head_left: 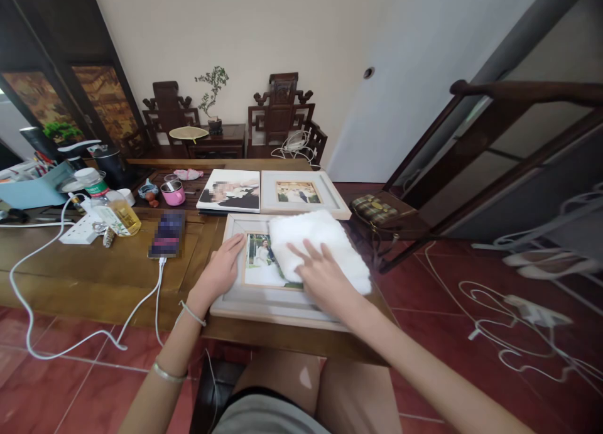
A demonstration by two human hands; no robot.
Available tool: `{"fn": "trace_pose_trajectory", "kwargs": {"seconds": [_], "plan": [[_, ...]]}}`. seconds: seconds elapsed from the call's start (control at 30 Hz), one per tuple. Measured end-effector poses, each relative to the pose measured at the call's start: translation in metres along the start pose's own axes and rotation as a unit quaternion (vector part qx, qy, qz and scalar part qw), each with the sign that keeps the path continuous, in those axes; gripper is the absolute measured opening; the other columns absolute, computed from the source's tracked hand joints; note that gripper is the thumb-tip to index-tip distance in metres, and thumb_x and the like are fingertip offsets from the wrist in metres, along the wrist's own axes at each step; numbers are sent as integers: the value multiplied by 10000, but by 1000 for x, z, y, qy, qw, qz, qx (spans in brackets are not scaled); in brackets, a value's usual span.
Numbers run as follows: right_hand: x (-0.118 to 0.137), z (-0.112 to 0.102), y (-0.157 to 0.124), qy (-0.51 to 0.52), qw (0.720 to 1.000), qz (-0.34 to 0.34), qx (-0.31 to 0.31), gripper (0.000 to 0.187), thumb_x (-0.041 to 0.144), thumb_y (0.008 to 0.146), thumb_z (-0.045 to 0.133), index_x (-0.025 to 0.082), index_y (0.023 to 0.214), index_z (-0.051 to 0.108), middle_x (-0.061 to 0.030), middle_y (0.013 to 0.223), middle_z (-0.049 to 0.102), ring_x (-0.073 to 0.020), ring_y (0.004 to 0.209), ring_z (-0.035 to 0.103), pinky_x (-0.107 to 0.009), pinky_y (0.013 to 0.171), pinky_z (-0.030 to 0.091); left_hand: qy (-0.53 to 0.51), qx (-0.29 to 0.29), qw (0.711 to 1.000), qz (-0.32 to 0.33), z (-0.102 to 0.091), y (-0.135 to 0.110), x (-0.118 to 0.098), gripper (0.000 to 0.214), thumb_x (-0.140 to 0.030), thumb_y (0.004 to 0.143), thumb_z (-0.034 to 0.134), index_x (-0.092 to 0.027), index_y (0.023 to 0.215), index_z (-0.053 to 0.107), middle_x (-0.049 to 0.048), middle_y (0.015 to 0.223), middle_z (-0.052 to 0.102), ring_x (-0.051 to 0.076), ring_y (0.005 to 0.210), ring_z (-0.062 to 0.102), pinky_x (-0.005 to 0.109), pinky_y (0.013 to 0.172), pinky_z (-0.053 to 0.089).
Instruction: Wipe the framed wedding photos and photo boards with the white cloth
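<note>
A light wooden picture frame [277, 309] with a wide pale mat lies on the table before me. Its printed photo [258, 252] shows a figure in white amid greenery. My left hand [225, 265] rests on the frame's left side, fingers stretched out flat and its wrist wearing bracelets. Over the right part of the frame spreads a fluffy white cloth [313, 233], hiding some of the photo and hanging past the right edge. Pressing down on this cloth is my right hand [320, 271], its fingers spread rather than wrapped around it.
Behind lie a second framed photo [336, 198] and a photo panel [229, 189]. Leftward are a phone [167, 233] on a white cable, a pink cup [173, 193], a tilted bottle [117, 217] and a power strip [80, 230]. A checked bag [377, 208] sits right.
</note>
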State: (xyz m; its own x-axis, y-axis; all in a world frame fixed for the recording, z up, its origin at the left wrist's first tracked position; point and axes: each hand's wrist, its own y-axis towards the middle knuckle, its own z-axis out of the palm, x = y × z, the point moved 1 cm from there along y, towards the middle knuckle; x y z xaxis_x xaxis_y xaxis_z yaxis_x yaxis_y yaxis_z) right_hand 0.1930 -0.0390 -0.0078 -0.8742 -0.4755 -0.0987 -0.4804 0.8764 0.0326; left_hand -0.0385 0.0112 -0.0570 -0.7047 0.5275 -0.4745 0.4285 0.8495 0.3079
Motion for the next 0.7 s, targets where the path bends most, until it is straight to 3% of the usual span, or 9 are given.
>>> {"fn": "trace_pose_trajectory", "kwargs": {"seconds": [0.17,0.3,0.4,0.53,0.63,0.7], "plan": [[46,-32,-64,79,989,-30,121,402,18,640,535,150,954,748,-149,1447,416,-452,1287,406,-591,993,405,17,20,1000,-9,-1,2,-5,445,-191,963,313,-136,1388,432,122,1466,404,225,1377,338,465,1138,293],[62,-38,-75,159,980,-56,101,371,72,654,539,178,938,752,-116,1473,384,-420,1341,341,-588,1051,356,23,28,999,-4,-2,3,-6,441,-182,964,311,-116,1382,436,132,1466,402,227,1375,336,469,1136,296],[47,-24,-52,170,984,-27,47,431,34,655,497,157,995,731,-119,1481,374,-367,1388,269,-567,1111,275,15,20,1000,10,-2,3,-4,429,-190,969,315,-138,1371,453,126,1456,417,223,1369,347,475,1132,302],[2,-1,0,115,993,18,-32,418,8,672,469,78,1012,704,-162,1481,369,-329,1404,247,-499,1152,222,9,11,1000,22,-1,2,-1,424,-192,968,322,-165,1370,457,119,1449,427,217,1363,358,472,1128,309],[-29,7,36,63,993,50,-83,410,5,714,454,65,1044,688,-161,1506,320,-359,1412,206,-563,1139,188,10,13,1000,21,-2,1,0,424,-197,969,324,-169,1370,456,116,1448,429,216,1364,357,468,1128,309],[-37,9,50,43,995,34,-78,436,-13,709,452,73,1069,683,-151,1508,324,-379,1412,188,-606,1121,176,9,13,1000,21,-2,1,1,424,-195,969,323,-173,1370,457,115,1447,431,216,1363,358,473,1127,308]]}}
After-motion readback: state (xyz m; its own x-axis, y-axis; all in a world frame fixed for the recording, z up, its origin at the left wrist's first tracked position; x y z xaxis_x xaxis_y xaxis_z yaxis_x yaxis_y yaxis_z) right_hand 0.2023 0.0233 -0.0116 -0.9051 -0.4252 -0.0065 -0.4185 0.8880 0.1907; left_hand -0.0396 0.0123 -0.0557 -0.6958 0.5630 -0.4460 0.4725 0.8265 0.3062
